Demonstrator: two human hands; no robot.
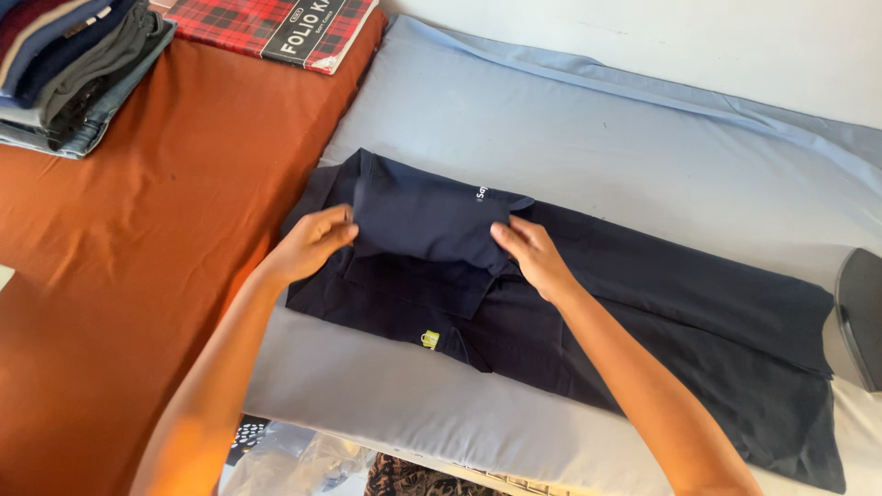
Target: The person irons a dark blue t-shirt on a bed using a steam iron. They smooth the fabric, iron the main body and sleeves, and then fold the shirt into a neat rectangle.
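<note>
- Navy shirt [570, 303]: lies flat on the light blue sheet [588, 129], sleeve folded over; small yellow-green tag near the lower hem.
- Left hand [308, 246], right hand [533, 255]: each pinching the folded sleeve's edge.
- Red plaid box [276, 23]: top, on the orange cloth [119, 276].

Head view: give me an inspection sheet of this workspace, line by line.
Surface: light blue sheet over a padded board, beside a rust-orange cloth.
Job's things: navy shirt lying flat, one sleeve folded across it; small yellow-green tag near the lower edge.
Clutter: stack of folded clothes top left; red plaid packet at the top; clear plastic below the board; dark object at the right edge.
Grippers: left hand and right hand each pinch an edge of the folded sleeve.
Cables: nothing seen.
Surroundings: pale wall behind.
</note>
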